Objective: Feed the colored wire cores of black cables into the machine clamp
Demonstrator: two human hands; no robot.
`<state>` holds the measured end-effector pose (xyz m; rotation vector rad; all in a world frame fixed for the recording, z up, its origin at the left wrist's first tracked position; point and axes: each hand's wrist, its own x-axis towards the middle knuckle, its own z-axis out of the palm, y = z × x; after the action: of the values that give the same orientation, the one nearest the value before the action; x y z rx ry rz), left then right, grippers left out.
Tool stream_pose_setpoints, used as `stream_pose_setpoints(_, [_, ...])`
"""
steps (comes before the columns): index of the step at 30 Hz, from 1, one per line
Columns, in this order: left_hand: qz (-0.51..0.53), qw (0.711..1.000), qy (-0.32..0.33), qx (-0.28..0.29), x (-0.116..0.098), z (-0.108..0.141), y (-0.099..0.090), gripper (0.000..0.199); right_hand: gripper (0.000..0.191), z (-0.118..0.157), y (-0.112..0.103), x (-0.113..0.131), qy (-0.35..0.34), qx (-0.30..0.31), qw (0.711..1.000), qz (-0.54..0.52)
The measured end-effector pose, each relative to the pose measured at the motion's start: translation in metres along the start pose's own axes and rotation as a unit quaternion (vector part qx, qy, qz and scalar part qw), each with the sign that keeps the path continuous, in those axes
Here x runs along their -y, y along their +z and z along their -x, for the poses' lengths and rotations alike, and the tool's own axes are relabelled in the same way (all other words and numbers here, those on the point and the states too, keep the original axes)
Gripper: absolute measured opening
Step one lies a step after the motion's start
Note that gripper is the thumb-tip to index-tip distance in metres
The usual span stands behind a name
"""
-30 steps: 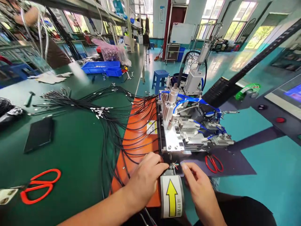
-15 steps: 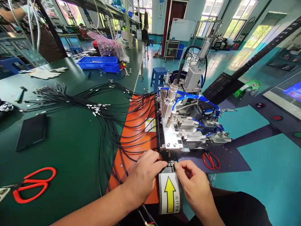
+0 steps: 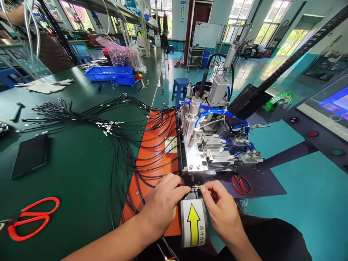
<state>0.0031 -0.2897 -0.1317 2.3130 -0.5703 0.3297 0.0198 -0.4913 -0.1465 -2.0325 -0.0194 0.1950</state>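
Thin coloured wires [image 3: 197, 186] stick out at the tip of my left thumb, above a small dark fixture [image 3: 193, 196] on the machine track. My left hand [image 3: 166, 197] is closed at the end of a black cable, most of which its fingers hide. Opposite it, my right hand [image 3: 220, 204] pinches the wire ends between thumb and forefinger. Just below both hands is a rounded cover with a yellow arrow label [image 3: 194, 224]. Other black cables [image 3: 146, 175] cross the orange plate [image 3: 153, 152] beside my left hand.
A metal machine with blue air hoses [image 3: 214, 148] stands ahead. Red-handled scissors [image 3: 241, 184] lie at its right; larger ones [image 3: 35, 218] lie at left on the green table [image 3: 81, 188]. Blue trays [image 3: 108, 74] sit farther back. A control panel [image 3: 323, 125] is on the right.
The whole view has shifted slightly, with things appearing a little farther left. Both hands keep nearly the same place and grip over the fixture.
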Motion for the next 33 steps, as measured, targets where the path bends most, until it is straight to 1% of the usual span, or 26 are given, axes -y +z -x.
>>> stream_pose_setpoints(3, [0.001,1.000,-0.004,0.007,0.001,0.000,0.000,0.027,0.040,-0.002,-0.003,-0.004,0.026,0.004,1.000,-0.002])
stream_pose_setpoints(5, [0.000,1.000,-0.003,0.010,0.001,0.000,0.000,0.029,0.041,-0.003,-0.005,-0.003,0.027,0.005,1.000,-0.013])
stream_pose_setpoints(9, [0.000,1.000,-0.001,0.010,0.000,-0.001,0.000,0.030,0.038,-0.005,-0.004,0.006,-0.032,0.010,0.999,-0.036])
stream_pose_setpoints(12, [0.000,1.000,0.000,0.007,-0.001,-0.001,-0.001,0.029,0.035,-0.005,-0.002,0.010,-0.055,-0.008,0.998,-0.036])
stream_pose_setpoints(18, [-0.007,1.000,0.003,0.006,0.000,-0.001,0.000,0.024,0.039,-0.006,0.003,0.004,0.004,-0.012,0.998,-0.058])
stream_pose_setpoints(24, [-0.019,1.000,0.012,0.010,-0.002,-0.003,-0.001,0.022,0.040,-0.010,0.003,0.002,0.053,0.009,0.995,-0.083])
stream_pose_setpoints(33, [-0.020,1.000,0.012,0.010,-0.003,-0.003,-0.002,0.023,0.043,-0.009,0.002,0.007,0.079,0.041,0.991,-0.103])
